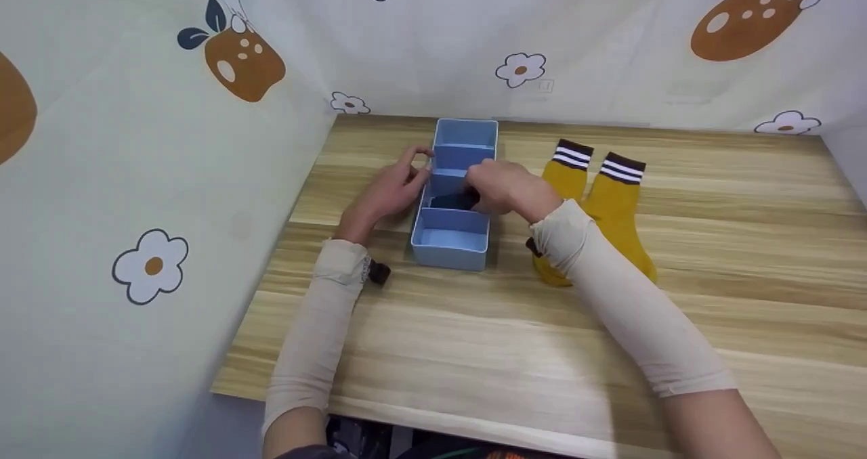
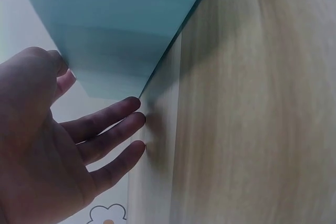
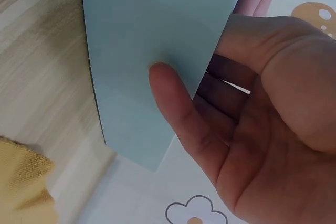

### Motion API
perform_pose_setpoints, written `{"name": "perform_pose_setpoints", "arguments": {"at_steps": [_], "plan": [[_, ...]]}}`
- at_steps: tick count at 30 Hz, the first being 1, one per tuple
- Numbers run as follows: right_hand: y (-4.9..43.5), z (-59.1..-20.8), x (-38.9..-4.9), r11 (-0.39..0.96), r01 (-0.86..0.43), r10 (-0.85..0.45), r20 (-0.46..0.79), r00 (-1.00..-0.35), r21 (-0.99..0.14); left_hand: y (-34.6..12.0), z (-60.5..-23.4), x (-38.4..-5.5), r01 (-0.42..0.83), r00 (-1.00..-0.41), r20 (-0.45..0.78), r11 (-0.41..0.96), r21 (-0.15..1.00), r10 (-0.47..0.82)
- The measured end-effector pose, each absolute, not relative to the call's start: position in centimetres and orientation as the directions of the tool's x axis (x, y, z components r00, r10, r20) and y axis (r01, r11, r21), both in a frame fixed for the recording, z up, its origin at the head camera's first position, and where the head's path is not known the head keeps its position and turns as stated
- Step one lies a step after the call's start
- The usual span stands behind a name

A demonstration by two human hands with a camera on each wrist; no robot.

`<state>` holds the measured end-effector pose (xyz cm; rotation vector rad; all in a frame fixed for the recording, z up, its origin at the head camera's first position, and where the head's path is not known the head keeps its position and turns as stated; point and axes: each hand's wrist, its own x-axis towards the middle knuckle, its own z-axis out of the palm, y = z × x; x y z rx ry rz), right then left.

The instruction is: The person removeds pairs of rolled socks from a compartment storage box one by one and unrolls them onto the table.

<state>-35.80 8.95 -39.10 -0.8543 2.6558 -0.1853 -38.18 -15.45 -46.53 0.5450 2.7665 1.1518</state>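
Observation:
A long light-blue divided box (image 1: pixel 450 257) stands on the table, its compartments in a row running away from me. Dark, cloth-like material (image 1: pixel 452 200) lies in the compartment second from the near end. My right hand (image 1: pixel 504 187) reaches over the right rim into that compartment and touches the dark material; its inner fingertips are hidden. One finger (image 3: pixel 170 95) presses the outer wall in the right wrist view. At the left rim, my left hand (image 1: pixel 393 188) grips the box between thumb and index finger. Its other fingers (image 2: pixel 113 137) are extended low beside the box in the left wrist view.
To the right lies a pair of mustard-yellow socks (image 1: pixel 620 208) with dark, white-striped cuffs, partly under my right forearm. Patterned cloth walls (image 1: pixel 433 53) border the wooden table (image 1: pixel 433 351) behind and at the left. The table's front edge is near my body.

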Motion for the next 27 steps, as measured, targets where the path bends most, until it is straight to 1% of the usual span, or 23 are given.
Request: {"name": "perform_pose_setpoints", "arguments": {"at_steps": [3, 9, 18, 27], "plan": [[9.0, -39.3, -35.8, 0.795, -0.562, -0.606, -0.252, -0.754, -0.23, -15.4, -46.6, -38.2, 0.297, -0.928, 0.051, 0.648, 0.702, 0.37], [9.6, -39.9, -35.9, 0.762, -0.566, -0.636, -0.195, -0.747, -0.314, -15.4, -46.6, -38.0, 0.287, -0.931, 0.039, 0.662, 0.693, 0.363], [10.5, -40.5, -36.0, 0.714, -0.579, -0.667, -0.132, -0.734, -0.394, -15.4, -46.6, -37.9, 0.304, -0.927, 0.055, 0.655, 0.692, 0.372], [11.8, -39.8, -36.1, 0.669, -0.539, -0.652, -0.057, -0.756, -0.512, -15.5, -46.5, -38.1, 0.294, -0.925, 0.039, 0.646, 0.704, 0.378]]}}
